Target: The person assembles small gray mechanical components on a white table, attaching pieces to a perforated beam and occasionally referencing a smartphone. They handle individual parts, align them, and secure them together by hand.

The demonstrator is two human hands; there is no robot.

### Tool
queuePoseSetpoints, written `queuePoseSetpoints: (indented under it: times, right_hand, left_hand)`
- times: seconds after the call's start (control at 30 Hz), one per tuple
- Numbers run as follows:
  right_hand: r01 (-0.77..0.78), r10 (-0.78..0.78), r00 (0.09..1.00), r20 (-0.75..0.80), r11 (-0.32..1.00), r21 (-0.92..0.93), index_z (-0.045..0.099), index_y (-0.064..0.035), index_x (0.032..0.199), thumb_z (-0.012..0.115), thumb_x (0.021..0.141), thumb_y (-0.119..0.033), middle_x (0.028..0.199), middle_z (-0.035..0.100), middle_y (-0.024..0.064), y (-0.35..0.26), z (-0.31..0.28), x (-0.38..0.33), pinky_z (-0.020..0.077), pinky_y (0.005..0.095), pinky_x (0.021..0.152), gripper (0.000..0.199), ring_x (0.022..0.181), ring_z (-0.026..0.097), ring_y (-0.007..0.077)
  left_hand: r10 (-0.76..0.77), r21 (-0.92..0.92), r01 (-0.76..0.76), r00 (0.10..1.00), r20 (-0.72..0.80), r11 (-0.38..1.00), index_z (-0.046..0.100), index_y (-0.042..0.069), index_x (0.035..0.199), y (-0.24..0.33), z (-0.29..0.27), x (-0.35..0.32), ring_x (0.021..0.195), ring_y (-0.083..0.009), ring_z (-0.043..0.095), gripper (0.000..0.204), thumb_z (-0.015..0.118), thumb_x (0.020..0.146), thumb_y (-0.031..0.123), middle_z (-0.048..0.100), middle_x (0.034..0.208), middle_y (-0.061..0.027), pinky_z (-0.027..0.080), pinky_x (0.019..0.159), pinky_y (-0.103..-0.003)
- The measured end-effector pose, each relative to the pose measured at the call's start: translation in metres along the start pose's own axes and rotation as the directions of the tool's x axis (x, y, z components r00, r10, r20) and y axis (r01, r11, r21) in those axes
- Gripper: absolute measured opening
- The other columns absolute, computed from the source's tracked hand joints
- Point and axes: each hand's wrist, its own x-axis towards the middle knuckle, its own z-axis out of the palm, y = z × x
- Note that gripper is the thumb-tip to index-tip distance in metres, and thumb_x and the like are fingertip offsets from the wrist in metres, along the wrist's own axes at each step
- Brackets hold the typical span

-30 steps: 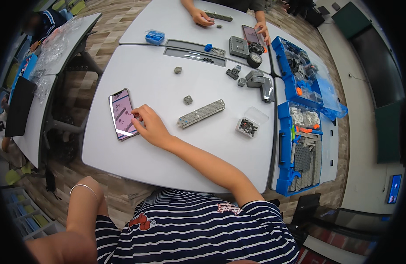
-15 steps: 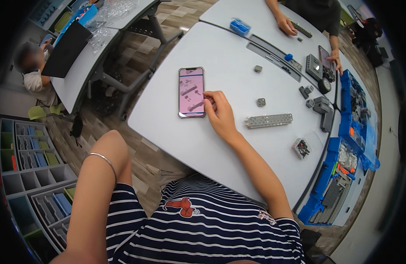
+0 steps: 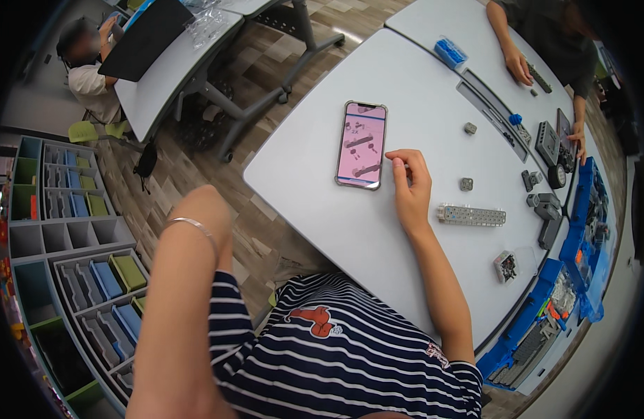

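Note:
A phone in a clear case lies on the white table, its screen showing pictures of grey building parts on pink. Beside its right edge rests my right hand, fingers loosely bent and thumb uppermost, with nothing visible in it. The index fingertip is at or very close to the phone's side. To the right of that hand lies a long grey perforated beam block. Two small grey cube-shaped pieces sit farther along the table, one a grey connector block. My left arm, wearing a bangle, is folded back, and its hand is outside the picture.
A small clear box of pins stands at the right. Blue bins of parts line the table's right edge. Across the table a person's hand is by a grey beam. Grey shelving stands left.
The view has swung left, so the table and phone sit farther right in the picture. My right hand stays beside the phone, its fingers slightly shifted. The left arm remains folded.

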Motion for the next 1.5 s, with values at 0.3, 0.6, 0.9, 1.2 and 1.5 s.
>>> queuePoseSetpoints:
  times: [0.3, 0.6, 0.9, 1.2, 1.5]
  right_hand:
    - [0.246, -0.224, 0.969, 0.103, 0.862, -0.444, 0.072, -0.0024, 0.104, 0.07, 0.092, -0.002, 0.112, 0.068, 0.0112, -0.057, -0.08, -0.015, 0.0526, 0.0355, 0.08, 0.012, 0.098, 0.066, 0.0245]
    - [-0.228, 0.265, 0.963, -0.042, 0.73, -0.644, 0.07, -0.0069, 0.126, 0.081, 0.085, -0.01, 0.122, 0.065, 0.0102, -0.039, -0.168, 0.005, 0.0535, 0.0368, 0.087, 0.043, 0.1, 0.065, 0.0234]
    - [-0.166, 0.231, 0.972, 0.042, 0.803, -0.572, 0.073, 0.0002, 0.107, 0.078, 0.083, -0.001, 0.094, 0.066, 0.0069, -0.006, -0.167, 0.01, 0.0523, 0.0318, 0.079, 0.024, 0.082, 0.062, 0.0183]
    - [-0.192, 0.176, 0.981, -0.076, 0.905, -0.379, 0.074, 0.0009, 0.111, 0.072, 0.094, -0.005, 0.099, 0.074, 0.0073, -0.017, -0.186, 0.008, 0.0527, 0.0293, 0.081, 0.018, 0.086, 0.068, 0.0143]
    - [-0.243, 0.234, 0.951, -0.204, 0.97, -0.019, 0.071, 0.0044, 0.125, 0.064, 0.105, -0.012, 0.105, 0.074, 0.0091, -0.031, -0.221, 0.014, 0.0528, 0.0284, 0.088, 0.027, 0.094, 0.069, 0.0143]
  left_hand:
    - [-0.739, 0.552, 0.782, -0.183, 0.648, 0.29, 0.076, 0.009, 0.109, 0.125, -0.039, -0.198, 0.116, -0.0316, 0.058, 0.027, 0.079, 0.083, 0.009, 0.068, 0.117, -0.0076, 0.047, 0.097, -0.042]
    - [-0.381, 0.466, 0.875, -0.478, 0.792, -0.131, 0.063, 0.005, 0.136, 0.209, -0.008, -0.201, 0.116, -0.0363, 0.058, 0.059, 0.084, 0.083, 0.021, 0.06, 0.131, -0.0152, 0.051, 0.096, -0.043]
    - [-0.069, 0.277, 0.957, -0.271, 0.96, 0.091, 0.045, 0.001, 0.15, 0.237, 0.058, -0.215, 0.119, -0.0369, 0.054, 0.082, 0.084, 0.082, 0.027, 0.048, 0.142, -0.0232, 0.05, 0.098, -0.044]
    - [-0.147, 0.241, 0.969, -0.247, 0.958, -0.055, 0.056, 0.003, 0.134, 0.246, 0.072, -0.245, 0.112, -0.0341, 0.061, 0.056, 0.079, 0.084, 0.014, 0.059, 0.129, -0.016, 0.053, 0.095, -0.043]
    - [-0.302, 0.34, 0.931, -0.366, 0.88, -0.136, 0.056, 0.002, 0.137, 0.223, 0.065, -0.264, 0.113, -0.0294, 0.062, 0.055, 0.076, 0.086, 0.008, 0.061, 0.126, -0.0144, 0.056, 0.093, -0.04]
